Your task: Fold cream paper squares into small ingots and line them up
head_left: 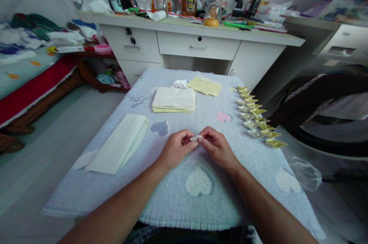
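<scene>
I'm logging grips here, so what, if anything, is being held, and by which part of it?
The left hand pinches one end of a small whitish piece, apparently folded paper; the right hand pinches the other.

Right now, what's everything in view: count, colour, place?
Tablecloth: one, bluish, centre
Small paper: one, whitish, centre
Paper stack: one, cream and yellow, beyond small paper
Loose paper: uncounted, yellow, right of stack
Crumpled paper: one, white, behind stack
Folded bundle: one, pale green, tablecloth's left
Paper boats: over ten, yellow and whitish, tablecloth's right
Desk: one, white, beyond tablecloth
Clutter: uncounted, mixed, on desk
Washing machine: one, grey, right
Bed: one, red-sided, left
Left hand: one, pinching paper
Right hand: one, pinching paper
</scene>
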Action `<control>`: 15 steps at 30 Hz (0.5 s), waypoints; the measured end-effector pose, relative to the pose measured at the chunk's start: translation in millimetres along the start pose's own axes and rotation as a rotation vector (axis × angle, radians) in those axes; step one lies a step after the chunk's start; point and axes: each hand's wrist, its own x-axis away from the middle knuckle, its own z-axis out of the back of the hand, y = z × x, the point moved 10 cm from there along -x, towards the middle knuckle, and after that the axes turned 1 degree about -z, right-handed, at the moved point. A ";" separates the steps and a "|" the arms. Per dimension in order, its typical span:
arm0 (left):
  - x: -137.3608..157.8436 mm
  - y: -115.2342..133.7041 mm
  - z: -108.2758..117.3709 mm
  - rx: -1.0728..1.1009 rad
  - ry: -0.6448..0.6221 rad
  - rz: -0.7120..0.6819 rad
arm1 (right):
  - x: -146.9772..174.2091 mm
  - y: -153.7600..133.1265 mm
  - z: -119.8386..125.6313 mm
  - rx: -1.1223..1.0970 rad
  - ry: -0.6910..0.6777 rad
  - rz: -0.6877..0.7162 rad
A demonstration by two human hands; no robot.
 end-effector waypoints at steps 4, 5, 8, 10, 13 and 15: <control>0.9 -1.3 2.4 -0.090 0.021 -0.014 | 0.4 -2.1 -2.6 0.022 -0.022 0.005; 1.0 -1.9 2.6 -0.113 0.023 -0.015 | 0.3 -2.3 -2.7 0.033 -0.024 0.007; 1.3 -2.4 2.7 -0.169 0.024 -0.026 | 0.1 -2.7 -2.6 0.074 -0.025 0.018; 1.5 -1.8 2.5 -0.182 0.021 -0.028 | 0.2 -2.8 -2.6 0.090 -0.029 0.023; 1.8 0.1 1.5 -0.180 0.010 -0.017 | 0.8 -3.8 -2.1 0.106 -0.031 0.026; 2.2 1.7 1.2 -0.171 0.006 -0.007 | 1.2 -4.9 -1.7 0.114 -0.030 0.024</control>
